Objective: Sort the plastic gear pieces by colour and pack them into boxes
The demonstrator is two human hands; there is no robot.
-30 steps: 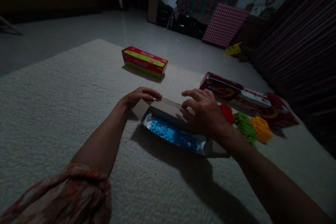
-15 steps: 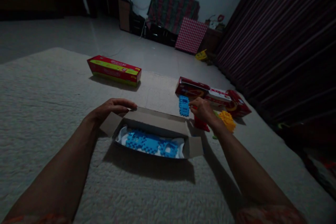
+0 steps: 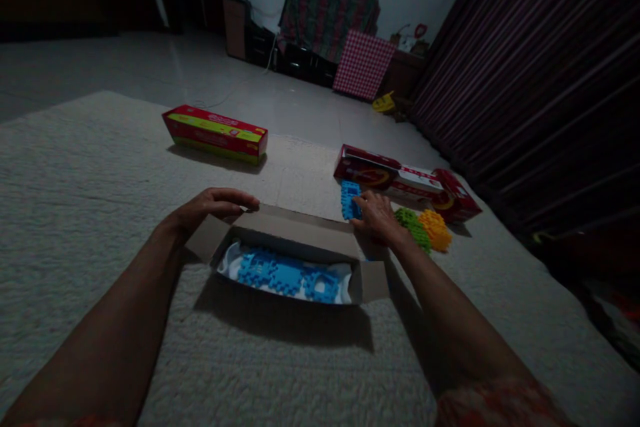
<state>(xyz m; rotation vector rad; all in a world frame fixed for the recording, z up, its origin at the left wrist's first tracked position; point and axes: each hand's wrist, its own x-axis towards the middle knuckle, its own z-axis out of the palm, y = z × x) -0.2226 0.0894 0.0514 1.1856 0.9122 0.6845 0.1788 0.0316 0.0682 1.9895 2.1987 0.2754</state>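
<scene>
My left hand (image 3: 217, 205) grips the upper left corner of an open cardboard box's raised flap, fingers curled at its edge. In the box (image 3: 295, 220) several blue interlocking blocks (image 3: 287, 275) lie on white lining. Beyond the box's right end, my right hand (image 3: 377, 215) is closed, with bent fingers at the right side of some blue interlocking blocks (image 3: 349, 197) standing on the mat. The palm side is hidden, and red pieces beneath that hand are almost covered. Right of the wrist sit green blocks (image 3: 413, 228) and yellow blocks (image 3: 435, 230).
A red and yellow carton (image 3: 215, 133) lies at the mat's far left. Dark red cartons (image 3: 395, 177) lie behind the blocks. The pale mat (image 3: 100, 200) spreads over a tiled floor. A dark curtain (image 3: 510, 80) hangs at right; low cabinets (image 3: 305, 65) stand at the back.
My right hand has shifted left and slightly down, from above the red pieces to the blue blocks. The green blocks now show more. My left hand stays on the flap.
</scene>
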